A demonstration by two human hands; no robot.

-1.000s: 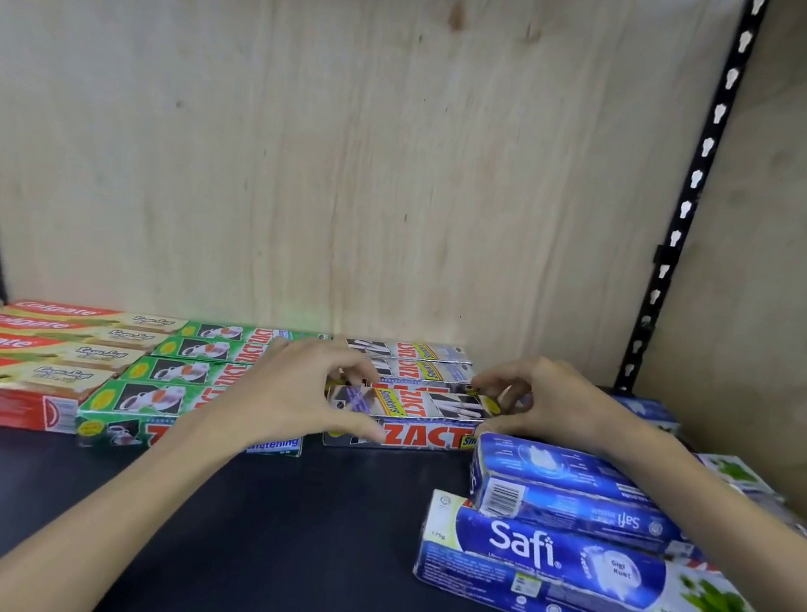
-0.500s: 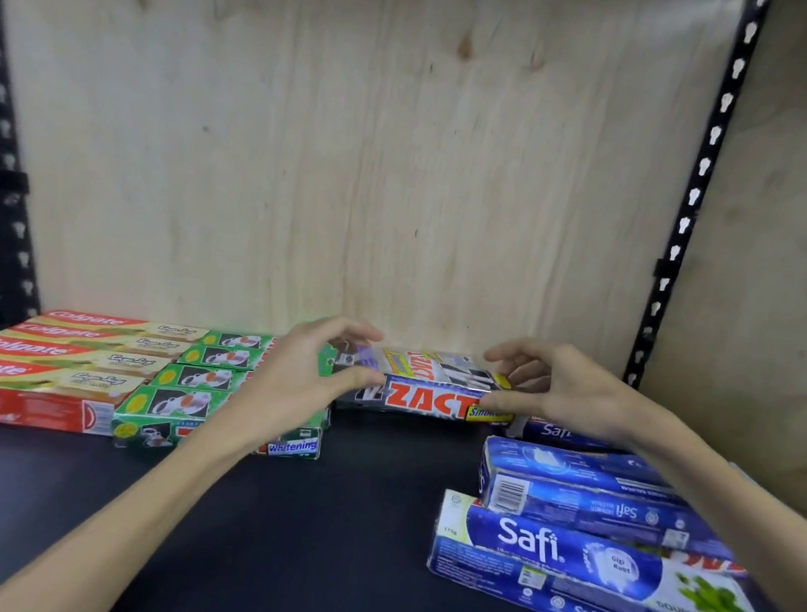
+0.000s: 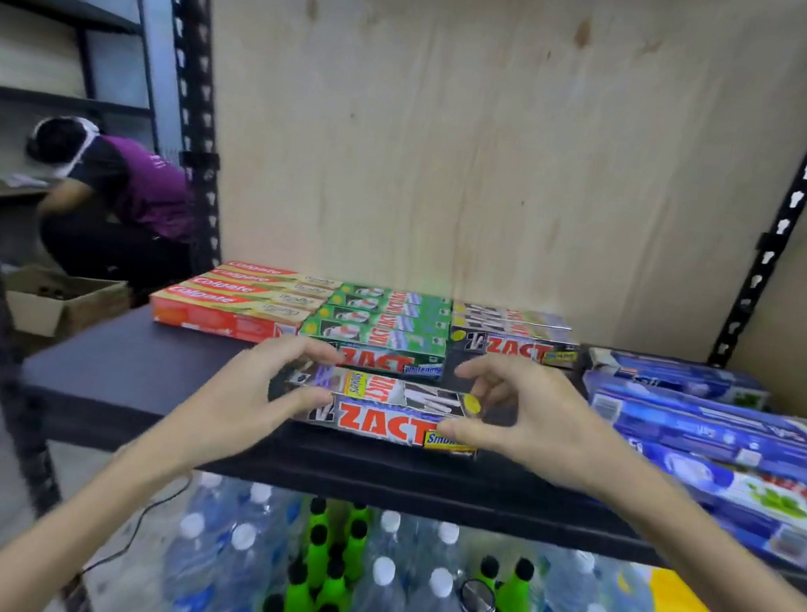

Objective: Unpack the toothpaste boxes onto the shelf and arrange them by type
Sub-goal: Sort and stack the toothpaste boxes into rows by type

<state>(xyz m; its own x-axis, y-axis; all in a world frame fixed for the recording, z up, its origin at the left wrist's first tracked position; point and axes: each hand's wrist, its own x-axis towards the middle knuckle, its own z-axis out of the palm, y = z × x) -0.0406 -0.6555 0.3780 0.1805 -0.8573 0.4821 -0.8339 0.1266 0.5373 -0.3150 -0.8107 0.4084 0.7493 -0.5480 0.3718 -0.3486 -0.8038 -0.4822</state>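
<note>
A silver Zact toothpaste box [image 3: 384,409] sits near the front of the black shelf [image 3: 133,366]. My left hand [image 3: 254,391] pinches its left end and my right hand [image 3: 515,415] pinches its right end. Behind it, along the plywood back, lie rows of boxes: red Colgate boxes [image 3: 230,307] on the left, green Zact boxes [image 3: 377,328] in the middle, silver Zact boxes [image 3: 511,334] to their right. Blue Safi boxes [image 3: 715,432] lie stacked unevenly at the right.
Under the shelf stand several water bottles [image 3: 379,608] and green bottles [image 3: 322,574]. A person in a purple shirt [image 3: 116,193] crouches at the left by an open cardboard box [image 3: 55,298]. Black slotted uprights [image 3: 189,83] frame the shelf.
The silver Zact box has come away from the back row toward the shelf's front edge, held at both ends. My view has pulled back and dropped, showing the bottles below.
</note>
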